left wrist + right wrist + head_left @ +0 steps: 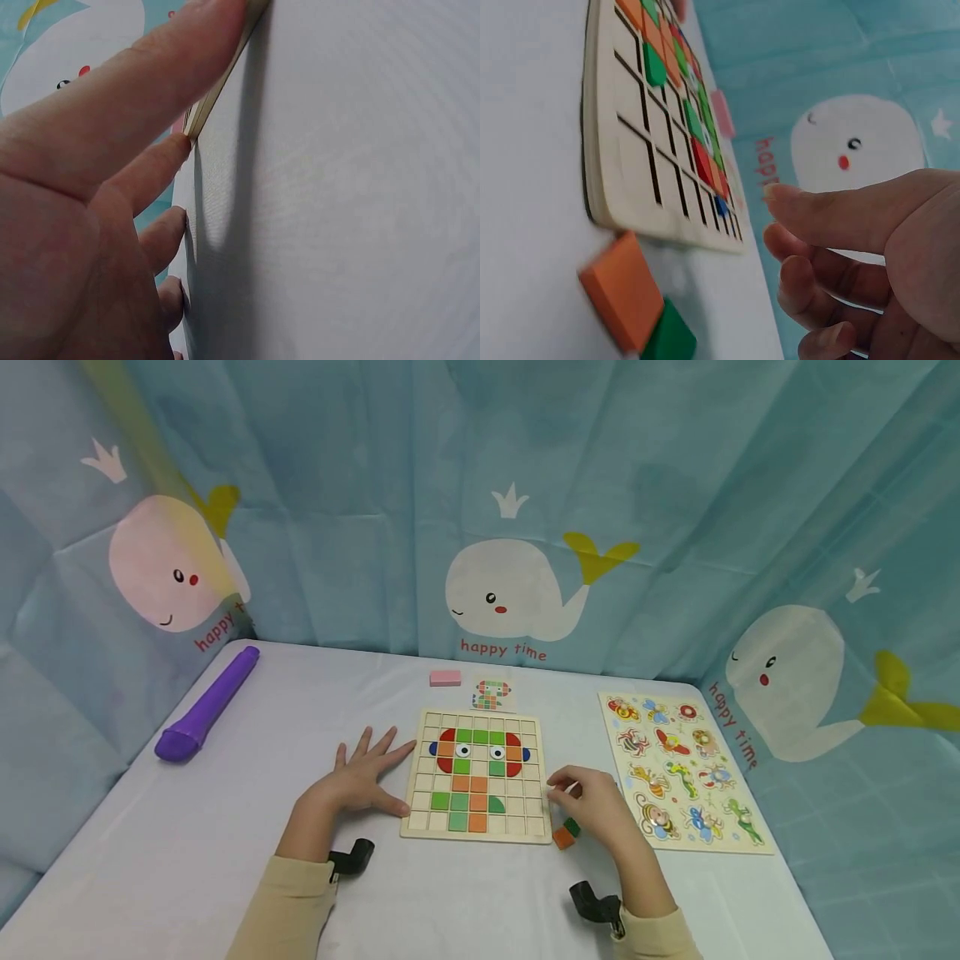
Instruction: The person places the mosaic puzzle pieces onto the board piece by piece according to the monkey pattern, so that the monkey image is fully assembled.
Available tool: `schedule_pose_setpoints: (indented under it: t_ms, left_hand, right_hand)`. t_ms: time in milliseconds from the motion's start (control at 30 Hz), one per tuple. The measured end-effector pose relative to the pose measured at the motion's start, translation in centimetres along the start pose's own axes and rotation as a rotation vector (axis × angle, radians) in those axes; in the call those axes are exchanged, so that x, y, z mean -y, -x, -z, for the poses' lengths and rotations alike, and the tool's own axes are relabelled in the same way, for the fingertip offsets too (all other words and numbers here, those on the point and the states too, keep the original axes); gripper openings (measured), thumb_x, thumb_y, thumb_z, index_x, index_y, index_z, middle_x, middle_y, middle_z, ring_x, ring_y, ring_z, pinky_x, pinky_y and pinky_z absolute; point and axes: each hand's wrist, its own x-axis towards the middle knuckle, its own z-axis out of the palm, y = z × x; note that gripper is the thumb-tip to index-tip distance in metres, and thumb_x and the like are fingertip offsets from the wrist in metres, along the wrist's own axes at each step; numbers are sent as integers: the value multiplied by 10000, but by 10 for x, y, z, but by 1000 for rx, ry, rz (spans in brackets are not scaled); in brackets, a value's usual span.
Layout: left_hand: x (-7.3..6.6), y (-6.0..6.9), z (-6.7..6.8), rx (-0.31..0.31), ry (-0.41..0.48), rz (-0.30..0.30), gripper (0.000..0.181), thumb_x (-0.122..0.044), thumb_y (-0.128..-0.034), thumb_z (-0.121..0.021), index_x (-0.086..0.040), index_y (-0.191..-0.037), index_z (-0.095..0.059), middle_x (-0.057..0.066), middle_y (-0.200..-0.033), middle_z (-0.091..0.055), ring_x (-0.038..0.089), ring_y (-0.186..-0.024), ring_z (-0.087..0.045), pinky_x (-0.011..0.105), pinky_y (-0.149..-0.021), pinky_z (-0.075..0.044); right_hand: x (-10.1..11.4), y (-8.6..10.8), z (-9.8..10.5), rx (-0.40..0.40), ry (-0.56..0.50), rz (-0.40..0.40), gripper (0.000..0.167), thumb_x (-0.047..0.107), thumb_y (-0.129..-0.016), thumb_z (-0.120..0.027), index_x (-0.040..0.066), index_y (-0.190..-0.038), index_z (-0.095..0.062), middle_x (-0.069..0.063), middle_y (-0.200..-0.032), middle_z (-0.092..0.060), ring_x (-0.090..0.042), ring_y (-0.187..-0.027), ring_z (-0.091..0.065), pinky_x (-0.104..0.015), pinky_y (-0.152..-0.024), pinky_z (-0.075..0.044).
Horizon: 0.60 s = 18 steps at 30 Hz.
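Observation:
A wooden grid board [525, 822] lies flat on the white table, bearing red, green, orange and blue pieces that form a face with round eyes and a body. My left hand [365, 779] is spread at its left side; in the left wrist view the thumb and index fingertip touch the board's edge. Just off the right edge hovers my right hand [592, 797], fingers loosely curled, with no piece visible between thumb and fingers. Below that hand, a loose orange square [622, 292] and a dark green piece [671, 335] lie touching beside the board's corner.
Behind the board are a pattern card [492, 695] and a pink block [445, 678]. A purple toy microphone [210, 706] lies at the left. To the right is a wooden picture puzzle [705, 845] with insects. A blue whale-print curtain [337, 568] surrounds the table.

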Motion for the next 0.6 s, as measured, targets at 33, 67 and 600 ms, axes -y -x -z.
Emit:
schedule_pose_setpoints:
  t_ms: [33,67,600]
  left_hand:
    - [0,0,0,0,3,0,1181,-552,-585,-924,-282,-1583,-352,134,-1705,-86,469,-1537,117,725,-1153,133]
    - [0,0,0,0,7,1,1182,-552,-583,-924,-282,-1582,-353,134,-1705,-86,468,-1537,119,723,-1154,135]
    - [-2,1,1,0,15,7,1176,-543,-587,-926,-283,-1581,-355,126,-1707,-83,459,-1539,124,717,-1157,137]
  right_hand:
    - [-4,1,3,3,-2,-12,107,174,-891,-778,171,-996,-755,74,-858,-671,-117,-746,-558,-256,-605,-477]
    - [-7,2,6,6,-5,-22,117,167,-890,-777,167,-1006,-755,68,-869,-676,-120,-751,-560,-257,-601,-478]
    - [-43,21,27,145,33,-109,311,35,-732,-872,185,-980,-761,-2,-819,-621,-168,-768,-511,-303,-658,-422]
